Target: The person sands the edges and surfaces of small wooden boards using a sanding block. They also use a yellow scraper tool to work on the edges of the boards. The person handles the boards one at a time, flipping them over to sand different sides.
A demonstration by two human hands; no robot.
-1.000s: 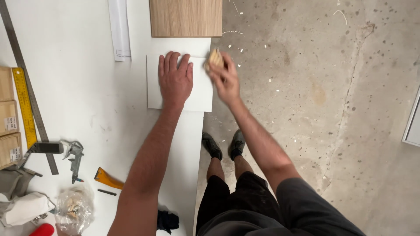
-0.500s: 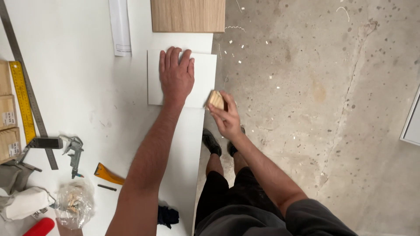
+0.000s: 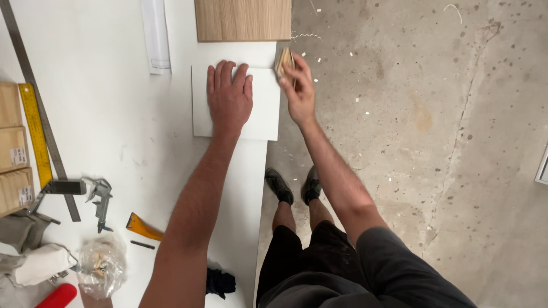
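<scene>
A: Start at the fingers. What do they have hold of?

B: The right hand has its fingers closed round a small wooden sanding block, pressed against the far right corner of the white panel. The left hand holds nothing; its fingers lie flat and together on top of the panel, pinning it down.

A: And where does the panel sit?

B: Flat on the white desk, at the desk's right edge, with its right side overhanging slightly above the concrete floor. Just beyond it lies an oak-coloured board.

A: How far along does the edge work look?

B: Hard to judge. The block is at the far end of the right-hand edge, so at least that edge is being dealt with. Small pale chips and a curled shaving on the floor suggest material has already come off. Whether the other three edges are done, the view does not tell.

A: Now the count.

B: One white panel, one sanding block, one oak-coloured board, one sheet of paper. On the left: one long steel ruler, one yellow ruler, three small wooden pieces stacked along the edge, one air blow gun, one orange wedge, one clear bag of dowels, one red handle. Two shoes show beneath the desk's edge.
</scene>
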